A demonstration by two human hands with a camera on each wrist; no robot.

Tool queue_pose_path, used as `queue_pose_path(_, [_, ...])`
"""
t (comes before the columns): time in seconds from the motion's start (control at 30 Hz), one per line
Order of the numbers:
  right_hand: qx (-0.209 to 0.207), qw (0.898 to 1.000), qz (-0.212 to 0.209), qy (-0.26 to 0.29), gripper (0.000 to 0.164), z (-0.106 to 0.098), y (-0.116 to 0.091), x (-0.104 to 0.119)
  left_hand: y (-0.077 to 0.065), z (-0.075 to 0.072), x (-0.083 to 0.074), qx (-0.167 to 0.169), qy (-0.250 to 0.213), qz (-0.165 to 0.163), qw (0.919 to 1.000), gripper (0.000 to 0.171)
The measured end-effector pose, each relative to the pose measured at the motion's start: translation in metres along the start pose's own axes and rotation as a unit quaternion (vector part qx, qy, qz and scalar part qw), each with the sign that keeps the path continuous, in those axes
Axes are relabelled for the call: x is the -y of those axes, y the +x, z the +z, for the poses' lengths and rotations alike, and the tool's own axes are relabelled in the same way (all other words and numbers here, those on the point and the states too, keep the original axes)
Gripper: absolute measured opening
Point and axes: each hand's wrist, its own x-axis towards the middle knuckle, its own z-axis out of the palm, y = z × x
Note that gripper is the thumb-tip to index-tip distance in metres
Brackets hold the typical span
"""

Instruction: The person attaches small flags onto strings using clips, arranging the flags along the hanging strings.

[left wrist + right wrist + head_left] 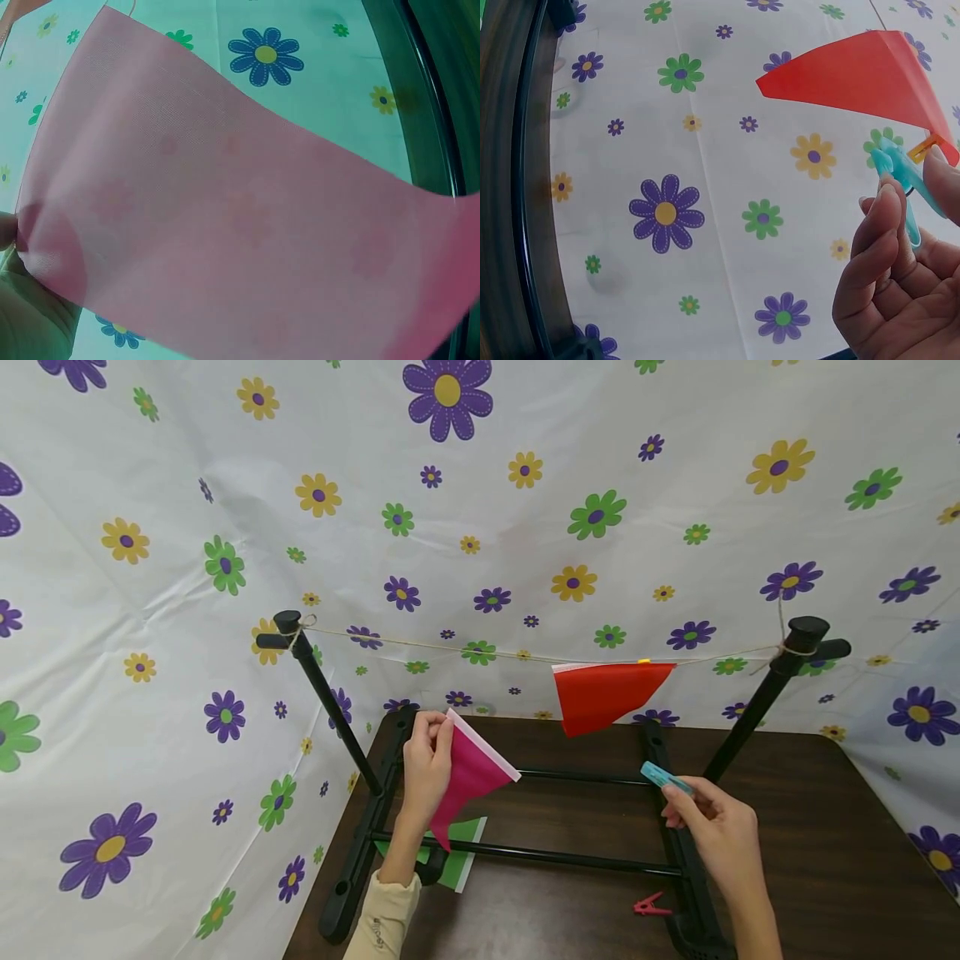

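Observation:
My left hand pinches a pink pennant flag by one end of its white top edge, and the flag slants down to the right. In the left wrist view the pink cloth fills most of the picture. Between thumb and fingers, my right hand holds a light blue clothespin, also seen in the right wrist view. Above and between the hands, a string runs across two posts. A red pennant flag hangs from it under a yellow clothespin.
A black frame with two upright posts stands on the dark brown table. Beneath its left part lies a green flag. A red clothespin lies near the right leg. Behind hangs a flower-print cloth.

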Motion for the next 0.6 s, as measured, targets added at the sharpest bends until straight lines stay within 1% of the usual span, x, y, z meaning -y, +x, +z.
queue_pose_path(0.23, [-0.010, 1.000, -0.006, 0.004, 0.007, 0.0000, 0.0010, -0.0008, 0.0012, 0.0014, 0.0006, 0.000, -0.008, 0.006, 1.0000, 0.011])
queue_pose_path(0.43, [-0.022, 1.000, -0.016, 0.012, 0.008, 0.0004, 0.0021, -0.0016, 0.0026, 0.0017, -0.0013, -0.003, -0.004, 0.005, 1.0000, 0.010])
queue_pose_path(0.6, [-0.035, 0.999, -0.012, 0.013, 0.005, 0.0002, 0.0030, 0.0000, 0.0038, 0.0015, -0.0029, -0.005, -0.001, 0.004, 1.0000, 0.012])
